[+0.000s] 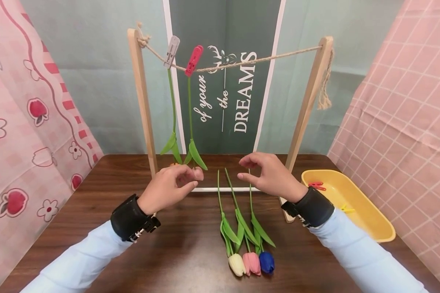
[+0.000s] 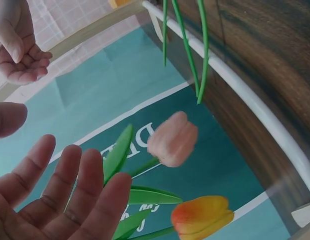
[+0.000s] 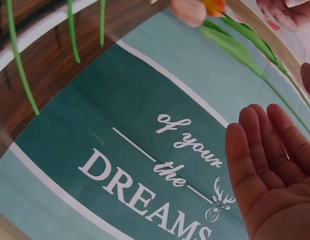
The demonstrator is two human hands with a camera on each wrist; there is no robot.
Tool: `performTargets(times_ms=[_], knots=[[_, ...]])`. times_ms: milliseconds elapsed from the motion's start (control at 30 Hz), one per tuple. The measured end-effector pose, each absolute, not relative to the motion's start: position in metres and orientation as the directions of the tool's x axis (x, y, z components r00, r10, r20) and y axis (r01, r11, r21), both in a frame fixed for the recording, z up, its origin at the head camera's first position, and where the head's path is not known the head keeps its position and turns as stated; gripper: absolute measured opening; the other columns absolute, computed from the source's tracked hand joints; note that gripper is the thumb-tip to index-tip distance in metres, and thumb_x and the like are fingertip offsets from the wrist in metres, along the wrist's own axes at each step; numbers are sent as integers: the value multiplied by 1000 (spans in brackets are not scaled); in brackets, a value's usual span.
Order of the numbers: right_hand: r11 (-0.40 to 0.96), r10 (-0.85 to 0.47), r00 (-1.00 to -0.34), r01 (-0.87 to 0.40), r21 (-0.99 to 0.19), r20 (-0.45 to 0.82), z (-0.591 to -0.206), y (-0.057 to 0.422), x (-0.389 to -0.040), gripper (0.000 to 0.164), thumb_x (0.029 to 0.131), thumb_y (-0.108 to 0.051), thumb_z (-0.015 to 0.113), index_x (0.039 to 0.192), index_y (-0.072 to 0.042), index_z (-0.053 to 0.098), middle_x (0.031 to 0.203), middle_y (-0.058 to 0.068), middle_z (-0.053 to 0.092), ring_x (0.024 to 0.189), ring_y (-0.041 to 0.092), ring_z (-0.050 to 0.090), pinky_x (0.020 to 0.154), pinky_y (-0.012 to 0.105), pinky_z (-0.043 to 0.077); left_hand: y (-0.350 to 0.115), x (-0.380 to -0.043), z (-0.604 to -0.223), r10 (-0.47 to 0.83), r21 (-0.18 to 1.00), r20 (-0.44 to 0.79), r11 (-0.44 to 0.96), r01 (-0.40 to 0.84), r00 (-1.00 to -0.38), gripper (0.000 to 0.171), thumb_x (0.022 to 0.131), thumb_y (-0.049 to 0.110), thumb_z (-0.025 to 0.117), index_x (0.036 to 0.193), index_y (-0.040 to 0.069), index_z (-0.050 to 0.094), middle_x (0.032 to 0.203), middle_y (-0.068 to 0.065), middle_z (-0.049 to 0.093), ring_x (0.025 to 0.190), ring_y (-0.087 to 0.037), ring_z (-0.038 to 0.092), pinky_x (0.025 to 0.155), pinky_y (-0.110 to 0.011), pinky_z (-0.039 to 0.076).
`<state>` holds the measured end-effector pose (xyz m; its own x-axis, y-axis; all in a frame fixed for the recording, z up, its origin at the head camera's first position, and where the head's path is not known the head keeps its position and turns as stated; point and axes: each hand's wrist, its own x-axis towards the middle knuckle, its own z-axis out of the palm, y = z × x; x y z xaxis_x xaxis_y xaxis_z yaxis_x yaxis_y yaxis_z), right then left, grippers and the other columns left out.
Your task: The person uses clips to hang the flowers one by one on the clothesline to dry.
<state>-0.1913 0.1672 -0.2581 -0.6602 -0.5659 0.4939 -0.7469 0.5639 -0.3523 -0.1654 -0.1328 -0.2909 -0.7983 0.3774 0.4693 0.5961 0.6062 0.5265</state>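
Note:
Two artificial tulips hang upside down from a rope (image 1: 234,65), one under a grey clothespin (image 1: 171,52), the other under a red clothespin (image 1: 194,61). Their blooms, an orange-yellow tulip (image 2: 202,217) and a pink tulip (image 2: 173,139), show in the left wrist view; my left hand mostly hides them in the head view. That left hand (image 1: 172,185) holds nothing, its fingers loosely bent near the hanging blooms. Likewise holding nothing, my right hand (image 1: 273,177) hovers above the stem ends of a white tulip (image 1: 236,265), a second pink tulip (image 1: 251,263) and a blue tulip (image 1: 267,262) lying on the table.
Wooden posts (image 1: 143,97) on either side carry the rope, joined low down by a white bar (image 1: 227,189). On the right stands a yellow basin (image 1: 370,217) containing a red clothespin (image 1: 317,186) and a yellow clothespin (image 1: 347,209). A printed green cloth (image 1: 220,142) hangs behind.

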Motion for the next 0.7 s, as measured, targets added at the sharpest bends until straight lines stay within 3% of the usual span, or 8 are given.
performTargets(times_ms=[200, 467, 700], knots=[[578, -585, -662, -745, -333, 467, -266, 173, -188, 33, 82, -23, 80, 106, -4, 67, 99, 4, 68, 89, 18, 62, 81, 39, 54, -134, -166, -296, 399, 502, 458, 621, 602, -794, 9, 86, 24, 73, 86, 17, 67, 79, 12, 64, 73, -5, 60, 74, -33, 48], [588, -587, -671, -738, -330, 453, -273, 175, -185, 31, 81, -20, 80, 106, -6, 68, 98, 2, 67, 87, 16, 61, 78, 38, 54, -136, -166, -301, 400, 515, 407, 642, 568, -821, 10, 85, 22, 74, 88, 15, 68, 82, 7, 64, 73, -10, 60, 66, -31, 52], [590, -584, -679, -732, -342, 445, -281, 177, -184, 30, 81, -19, 81, 105, -6, 67, 97, 1, 67, 88, 15, 62, 80, 37, 54, -137, -166, -305, 408, 506, 379, 660, 555, -830, 13, 86, 24, 74, 88, 15, 66, 82, 8, 62, 70, -6, 59, 64, -29, 50]])
